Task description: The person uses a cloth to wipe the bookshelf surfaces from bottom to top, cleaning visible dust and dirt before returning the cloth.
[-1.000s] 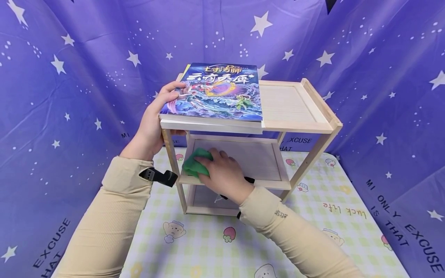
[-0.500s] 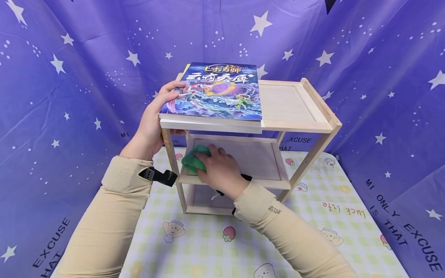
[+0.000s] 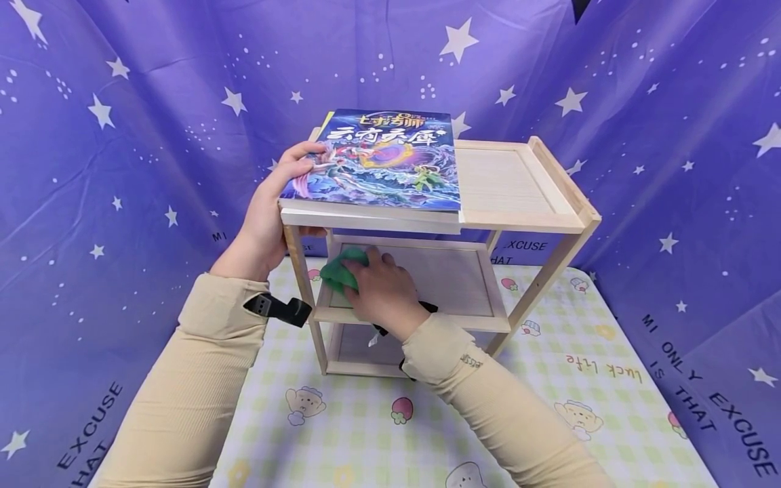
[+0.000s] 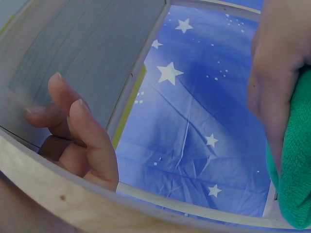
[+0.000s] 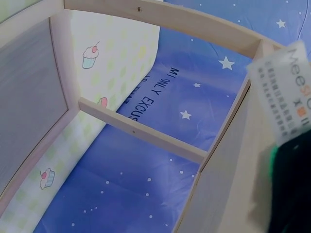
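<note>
A small three-tier wooden shelf point(image 3: 539, 222) stands on the table. My left hand point(image 3: 262, 203) grips the left end of its top tier, with some fingers on a blue illustrated book point(image 3: 390, 163) and others point(image 4: 92, 141) curled beneath the board in the left wrist view. The book lies face up on a stack at the left of that tier. My right hand point(image 3: 387, 295) holds a bunched green cloth point(image 3: 342, 271) over the left part of the middle tier point(image 3: 451, 278). In the left wrist view the cloth point(image 4: 296, 155) shows a fluffy, towel-like weave.
A checked tablecloth point(image 3: 342, 440) with cartoon prints covers the table. Purple star-printed curtains point(image 3: 378, 54) surround it closely. The shelf's right posts point(image 3: 537, 285) rise beside the right forearm. A white printed tag point(image 5: 284, 92) hangs near the right wrist.
My right hand and the green cloth have shifted slightly back and left along the middle tier. The left hand, books and shelf hold their places.
</note>
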`<state>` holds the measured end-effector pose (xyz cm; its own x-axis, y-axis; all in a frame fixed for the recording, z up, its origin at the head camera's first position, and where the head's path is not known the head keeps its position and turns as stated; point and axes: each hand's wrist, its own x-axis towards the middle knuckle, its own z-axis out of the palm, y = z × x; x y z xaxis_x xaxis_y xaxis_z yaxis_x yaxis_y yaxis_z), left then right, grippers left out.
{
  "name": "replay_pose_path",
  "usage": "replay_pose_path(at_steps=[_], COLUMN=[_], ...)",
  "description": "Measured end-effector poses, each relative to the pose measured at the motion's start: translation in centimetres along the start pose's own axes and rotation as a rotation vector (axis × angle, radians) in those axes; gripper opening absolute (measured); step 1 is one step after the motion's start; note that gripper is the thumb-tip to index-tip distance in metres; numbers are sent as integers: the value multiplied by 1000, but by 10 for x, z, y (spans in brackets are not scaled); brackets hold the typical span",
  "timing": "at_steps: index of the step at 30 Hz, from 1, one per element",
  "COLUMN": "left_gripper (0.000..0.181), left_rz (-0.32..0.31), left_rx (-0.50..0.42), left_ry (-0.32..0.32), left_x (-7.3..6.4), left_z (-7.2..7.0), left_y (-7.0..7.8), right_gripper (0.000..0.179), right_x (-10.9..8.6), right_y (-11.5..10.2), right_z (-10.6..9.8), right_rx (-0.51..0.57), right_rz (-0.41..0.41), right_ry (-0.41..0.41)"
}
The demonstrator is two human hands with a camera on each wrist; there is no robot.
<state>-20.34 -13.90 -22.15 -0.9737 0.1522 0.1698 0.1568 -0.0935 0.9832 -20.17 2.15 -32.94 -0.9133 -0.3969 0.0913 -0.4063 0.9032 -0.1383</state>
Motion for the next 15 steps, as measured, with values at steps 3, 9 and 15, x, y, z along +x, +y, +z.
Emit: replay_pose_path(at_steps=[3, 9, 15], left_gripper=[36, 35, 35], left_rz=[0, 6, 9], left_rx=[-1, -1, 5], left_ry=[0, 1, 5], left_x=[0, 0, 1], left_z=[0, 0, 0], left_y=[0, 0, 0], right_gripper=[50, 52, 52], right_x=[2, 7, 10], right_y=[-1, -3, -1], right_z=[-1, -1, 0], right_rx=[0, -28, -39], right_rz=[22, 71, 113], right_ry=[-18, -54, -58])
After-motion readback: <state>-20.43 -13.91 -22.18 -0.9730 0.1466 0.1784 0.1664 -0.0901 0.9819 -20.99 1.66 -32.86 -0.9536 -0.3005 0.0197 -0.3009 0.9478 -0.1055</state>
